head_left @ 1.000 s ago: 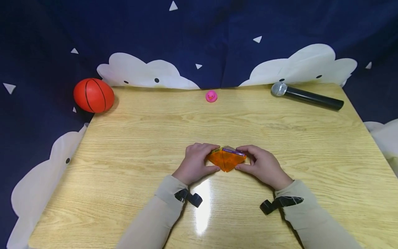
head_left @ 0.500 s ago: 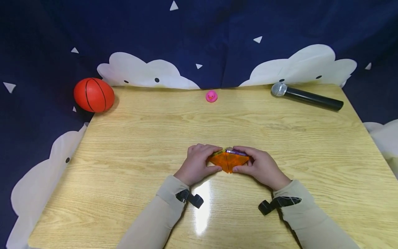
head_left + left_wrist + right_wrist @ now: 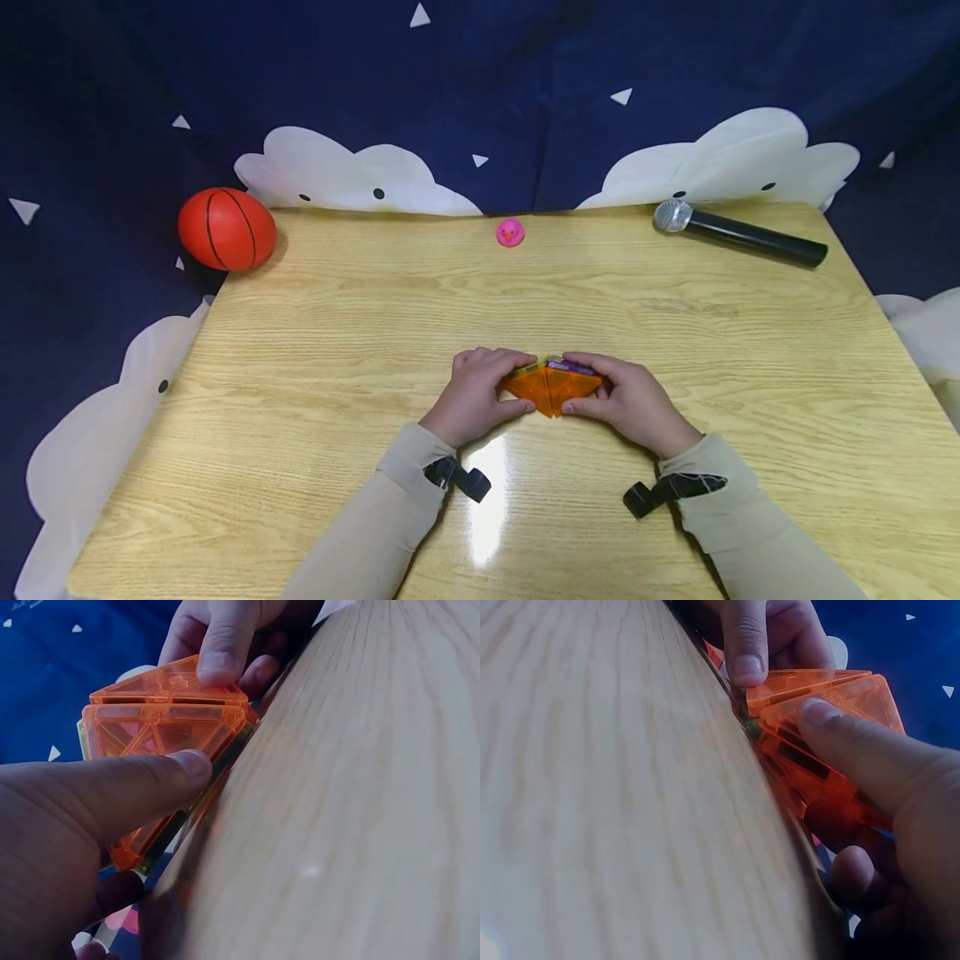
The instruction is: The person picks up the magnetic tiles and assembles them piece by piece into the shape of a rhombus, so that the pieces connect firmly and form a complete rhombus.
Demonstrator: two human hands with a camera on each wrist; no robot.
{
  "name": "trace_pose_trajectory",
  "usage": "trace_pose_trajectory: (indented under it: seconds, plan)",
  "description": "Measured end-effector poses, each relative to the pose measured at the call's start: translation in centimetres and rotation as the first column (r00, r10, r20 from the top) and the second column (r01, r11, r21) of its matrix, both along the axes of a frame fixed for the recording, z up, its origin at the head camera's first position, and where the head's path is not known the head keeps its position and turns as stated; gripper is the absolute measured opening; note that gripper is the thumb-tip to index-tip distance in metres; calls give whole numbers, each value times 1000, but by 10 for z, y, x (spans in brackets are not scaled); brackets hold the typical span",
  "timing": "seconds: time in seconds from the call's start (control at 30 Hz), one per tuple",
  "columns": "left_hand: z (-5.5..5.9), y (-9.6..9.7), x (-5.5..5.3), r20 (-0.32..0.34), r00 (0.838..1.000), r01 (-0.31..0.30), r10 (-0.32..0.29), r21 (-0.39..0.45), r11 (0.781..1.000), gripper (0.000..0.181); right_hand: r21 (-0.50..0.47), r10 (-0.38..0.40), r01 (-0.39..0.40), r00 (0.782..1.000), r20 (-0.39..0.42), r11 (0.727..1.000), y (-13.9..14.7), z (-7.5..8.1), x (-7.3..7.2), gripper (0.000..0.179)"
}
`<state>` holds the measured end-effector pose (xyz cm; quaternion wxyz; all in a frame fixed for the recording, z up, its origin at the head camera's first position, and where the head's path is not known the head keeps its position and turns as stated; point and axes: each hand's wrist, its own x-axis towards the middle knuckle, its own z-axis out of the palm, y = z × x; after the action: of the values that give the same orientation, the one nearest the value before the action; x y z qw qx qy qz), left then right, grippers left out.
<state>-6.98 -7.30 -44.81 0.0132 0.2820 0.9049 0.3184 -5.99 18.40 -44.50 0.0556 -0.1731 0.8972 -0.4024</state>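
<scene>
Two translucent orange triangular magnetic tiles stand edge to edge on the table in front of me, the left orange tile (image 3: 529, 386) and the right orange tile (image 3: 572, 386). Behind them show a yellow tile's edge (image 3: 528, 367) and a purple tile's edge (image 3: 576, 367). My left hand (image 3: 480, 396) pinches the left side, its thumb (image 3: 187, 765) on the orange face and its fingers behind. From the other side my right hand (image 3: 633, 404) grips the right tiles, thumb (image 3: 821, 716) on the front. Fingers and tiles hide the back of the piece.
At the table's back left sits a red ball (image 3: 227, 229) with black lines. A pink toy duck (image 3: 510, 232) stands at the back middle. On the back right lies a black microphone (image 3: 750, 237). Dark blue cloth (image 3: 495, 92) with white clouds hangs behind the wooden table (image 3: 337, 333).
The tiles and my left hand have shifted slightly to the right over the first half second. My right hand's thumb has come further in over the right orange tile. Little has moved since.
</scene>
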Motion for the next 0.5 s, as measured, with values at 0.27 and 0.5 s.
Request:
trace_pose_trajectory:
  seconds: [0.27,0.5]
  plan:
    - [-1,0,-1,12,1000,-2,1,81,997,53,12,-19,19,1000,6,1000,-1,2,0,67]
    - [-1,0,-1,54,999,-8,0,138,990,49,-7,-57,57,998,33,998,0,1,0,67]
